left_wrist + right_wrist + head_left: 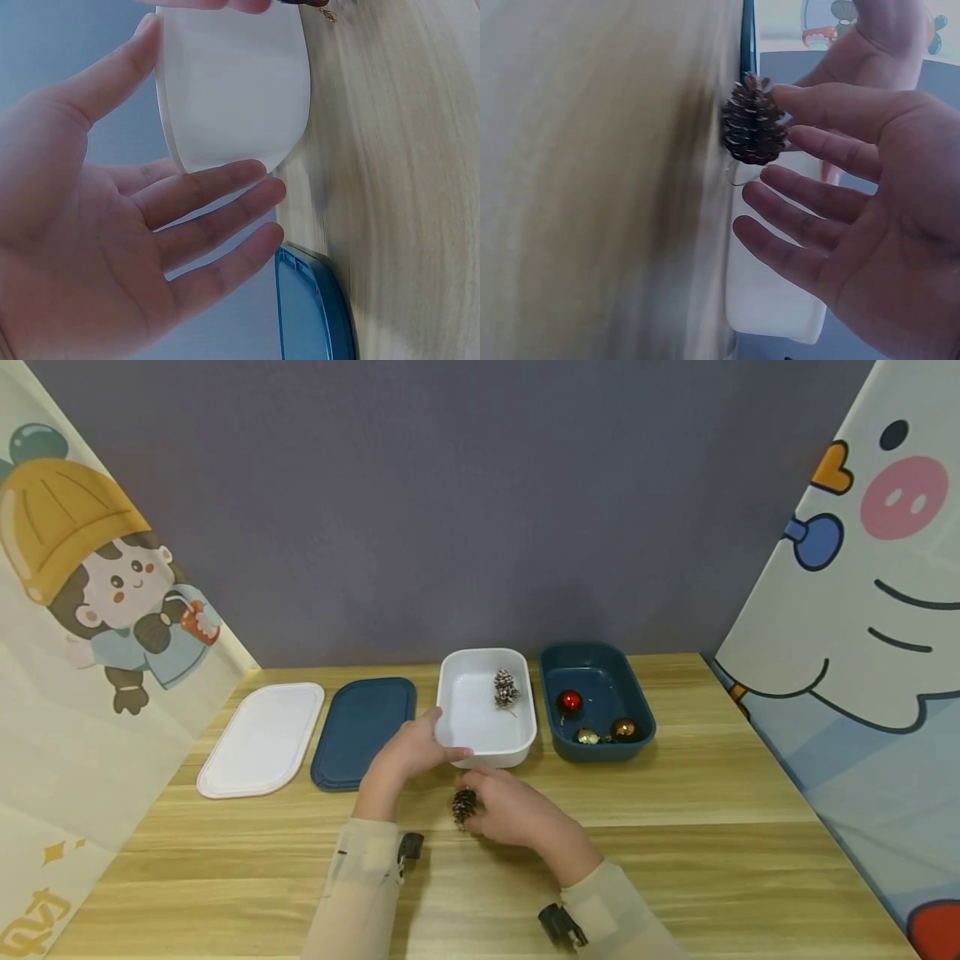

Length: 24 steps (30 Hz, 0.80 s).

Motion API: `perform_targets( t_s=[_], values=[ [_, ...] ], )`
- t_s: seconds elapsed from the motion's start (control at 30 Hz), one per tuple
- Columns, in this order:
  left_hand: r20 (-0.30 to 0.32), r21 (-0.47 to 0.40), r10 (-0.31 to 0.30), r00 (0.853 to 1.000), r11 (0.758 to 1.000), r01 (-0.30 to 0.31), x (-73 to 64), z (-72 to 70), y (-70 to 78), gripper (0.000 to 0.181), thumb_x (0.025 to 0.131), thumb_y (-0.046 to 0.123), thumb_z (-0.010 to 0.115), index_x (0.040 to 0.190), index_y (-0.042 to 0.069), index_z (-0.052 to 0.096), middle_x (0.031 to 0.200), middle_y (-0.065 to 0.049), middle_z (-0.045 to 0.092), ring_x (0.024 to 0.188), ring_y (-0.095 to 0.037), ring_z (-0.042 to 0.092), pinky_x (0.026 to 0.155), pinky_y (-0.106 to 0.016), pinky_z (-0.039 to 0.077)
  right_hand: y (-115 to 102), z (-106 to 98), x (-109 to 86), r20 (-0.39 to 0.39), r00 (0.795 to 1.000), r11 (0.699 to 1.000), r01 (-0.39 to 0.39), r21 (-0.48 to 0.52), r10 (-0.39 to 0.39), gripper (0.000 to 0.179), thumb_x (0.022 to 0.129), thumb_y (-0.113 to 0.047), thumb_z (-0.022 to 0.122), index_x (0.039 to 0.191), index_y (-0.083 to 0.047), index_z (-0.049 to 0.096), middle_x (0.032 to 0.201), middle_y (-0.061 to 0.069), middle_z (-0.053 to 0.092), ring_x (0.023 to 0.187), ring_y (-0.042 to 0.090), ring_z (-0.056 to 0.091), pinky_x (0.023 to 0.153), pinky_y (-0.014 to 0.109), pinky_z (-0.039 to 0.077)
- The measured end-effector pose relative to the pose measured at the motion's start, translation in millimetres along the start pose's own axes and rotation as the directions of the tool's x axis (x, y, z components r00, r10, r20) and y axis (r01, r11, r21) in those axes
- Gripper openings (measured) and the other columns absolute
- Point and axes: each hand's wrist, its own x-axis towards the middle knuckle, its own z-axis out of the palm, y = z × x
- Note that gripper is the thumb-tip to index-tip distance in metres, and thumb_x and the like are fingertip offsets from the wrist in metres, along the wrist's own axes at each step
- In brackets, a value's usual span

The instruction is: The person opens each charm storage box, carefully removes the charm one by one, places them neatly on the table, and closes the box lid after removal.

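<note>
My right hand [513, 807] pinches a brown pine cone [464, 808] between thumb and index finger, just in front of the white container [467, 714]. In the right wrist view the pine cone [754, 124] has pale-tipped scales and a thin loop of string, and the other fingers are spread apart. My left hand [411, 747] rests at the container's near left corner. The left wrist view shows its thumb at the rim and fairly straight fingers along the white wall [232, 90]. Frosted pine cones [506, 690] lie inside the container, at its right side.
A dark blue container [642, 710] to the right holds a red bauble [569, 702], a gold one [587, 737] and a copper one [623, 729]. A blue lid [365, 727] and a white lid [262, 739] lie at left. Behind stands a grey wall [480, 510].
</note>
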Motion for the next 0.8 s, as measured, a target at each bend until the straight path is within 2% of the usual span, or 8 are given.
perform_targets(
  t_s=[0.23,0.43,0.57,0.8],
  values=[
    [-0.002,-0.007,0.008,1.0,1.0,-0.008,-0.5,-0.1,0.1,0.103,0.089,0.047,0.086,0.164,0.0,0.034,0.154,-0.025,0.058,0.139,-0.043,0.06,0.114,-0.06,0.05,-0.9,-10.8,-3.2,-0.022,0.999,0.998,0.026,0.055,-0.025,0.048,0.089,-0.011,0.084,0.134,-0.004,0.069,0.139,0.012,0.069,0.134,0.03,0.063,0.113,0.049,0.054],
    [0.002,0.001,-0.017,1.0,1.0,0.017,-0.1,0.1,0.8,0.106,0.089,0.049,0.085,0.166,0.002,0.031,0.158,-0.026,0.053,0.142,-0.043,0.057,0.116,-0.06,0.048,1.3,-25.1,-4.2,-0.04,0.999,0.991,0.017,0.135,-0.012,0.045,0.092,-0.008,0.081,0.135,-0.002,0.068,0.138,0.014,0.07,0.134,0.035,0.063,0.115,0.053,0.051],
    [0.008,0.006,-0.034,0.999,0.999,0.034,0.3,0.1,1.1,0.107,0.089,0.05,0.084,0.167,0.002,0.028,0.161,-0.027,0.049,0.145,-0.044,0.054,0.117,-0.061,0.047,4.8,-37.0,-4.2,-0.075,0.996,0.991,-0.031,0.128,0.04,0.047,0.093,-0.011,0.081,0.137,-0.003,0.067,0.139,0.014,0.069,0.129,0.035,0.065,0.11,0.053,0.054],
    [0.004,0.003,-0.037,0.999,0.999,0.037,-0.4,0.1,1.5,0.106,0.09,0.049,0.084,0.167,0.003,0.029,0.158,-0.024,0.054,0.14,-0.041,0.059,0.113,-0.061,0.05,10.5,-62.6,-3.4,-0.08,0.993,0.993,-0.086,0.079,0.092,0.047,0.095,-0.017,0.081,0.139,-0.009,0.066,0.142,0.011,0.068,0.124,0.032,0.068,0.103,0.049,0.058]
  ],
)
